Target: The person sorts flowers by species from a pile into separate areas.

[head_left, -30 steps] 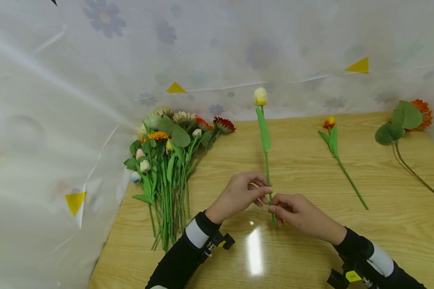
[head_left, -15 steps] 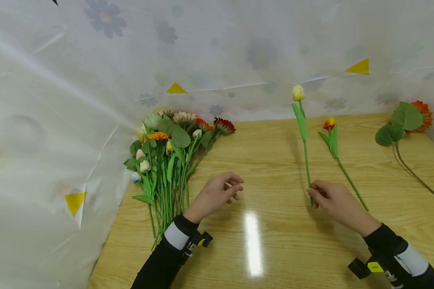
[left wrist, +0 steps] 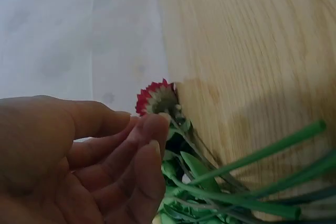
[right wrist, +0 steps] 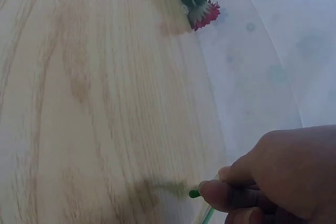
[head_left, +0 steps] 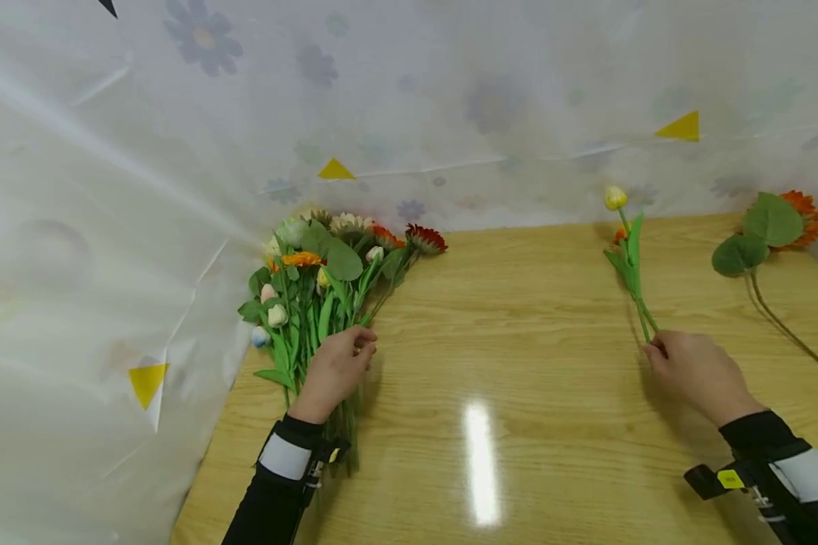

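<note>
My right hand [head_left: 698, 375] pinches a yellow tulip [head_left: 615, 198] low on its green stem. The flower overlaps the red-orange tulip [head_left: 619, 236] lying on the right of the table. In the right wrist view, the cut stem end [right wrist: 195, 193] pokes out past the thumb and finger. My left hand [head_left: 335, 371] hovers over the stems of the flower bunch [head_left: 344, 261] on the left. Its fingers are loosely curled with nothing between them. A dark red daisy-like bloom [left wrist: 155, 98] appears beyond the fingertips in the left wrist view, and green stems [left wrist: 262, 161] lie below.
At the far right lies an orange flower [head_left: 800, 219] with round leaves and a long stem. A pale flower-printed sheet [head_left: 450, 91] hangs behind and on the left of the wooden table [head_left: 504, 318]. Yellow triangles [head_left: 336, 169] are stuck on it.
Both hands were on the yellow tulip's stem; the left let go and moved left over the bunch. The right carried the tulip rightward and down to the red-orange tulip.
</note>
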Tool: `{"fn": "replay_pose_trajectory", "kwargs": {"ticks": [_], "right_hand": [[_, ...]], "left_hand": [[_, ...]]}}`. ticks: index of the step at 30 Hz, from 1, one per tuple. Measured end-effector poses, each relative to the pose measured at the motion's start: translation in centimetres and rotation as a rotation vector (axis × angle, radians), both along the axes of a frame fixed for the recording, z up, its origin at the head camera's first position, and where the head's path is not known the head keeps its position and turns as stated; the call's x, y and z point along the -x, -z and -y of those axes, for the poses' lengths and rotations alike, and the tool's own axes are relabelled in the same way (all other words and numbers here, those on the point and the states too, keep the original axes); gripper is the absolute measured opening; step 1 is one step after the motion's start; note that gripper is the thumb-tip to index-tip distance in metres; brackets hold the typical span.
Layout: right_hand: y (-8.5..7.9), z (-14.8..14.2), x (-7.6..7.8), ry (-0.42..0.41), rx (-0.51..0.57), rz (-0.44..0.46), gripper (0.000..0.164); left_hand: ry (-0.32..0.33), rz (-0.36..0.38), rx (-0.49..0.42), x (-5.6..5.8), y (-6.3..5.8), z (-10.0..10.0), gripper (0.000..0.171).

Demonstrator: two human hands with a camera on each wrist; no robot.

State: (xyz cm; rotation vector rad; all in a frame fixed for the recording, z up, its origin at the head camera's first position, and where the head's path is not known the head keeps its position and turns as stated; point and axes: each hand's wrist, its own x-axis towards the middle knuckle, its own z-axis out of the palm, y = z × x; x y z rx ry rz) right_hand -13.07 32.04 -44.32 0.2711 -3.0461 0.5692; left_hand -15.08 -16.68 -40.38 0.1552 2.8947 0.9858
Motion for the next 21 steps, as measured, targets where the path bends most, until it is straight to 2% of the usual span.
{"fn": "replay_pose_trajectory", "kwargs": {"ticks": [4, 8, 12, 17, 21], "right_hand": [[0.5, -0.2, -0.1, 0.014, -0.004, 0.012, 0.032], [1.4, -0.2, -0.2, 0.028, 0.016, 0.054, 0.035], [2.0, -0.4, -0.3, 0.044, 0.025, 0.106, 0.034], [2.1, -0.6, -0.3, 0.057, 0.018, 0.147, 0.035], [2.0, -0.6, -0.3, 0.07, 0.011, 0.17, 0.036]], "left_hand": [[-0.017, -0.075, 0.169, -0.1, 0.5, 0.6, 0.019], [-0.037, -0.196, 0.382, -0.6, 1.3, 0.8, 0.014], [-0.089, -0.327, 0.566, -0.9, 2.3, 0.8, 0.041], [-0.16, -0.448, 0.701, -0.8, 2.8, 0.5, 0.051], [-0.198, -0.555, 0.759, -0.8, 3.0, 0.7, 0.055]]}}
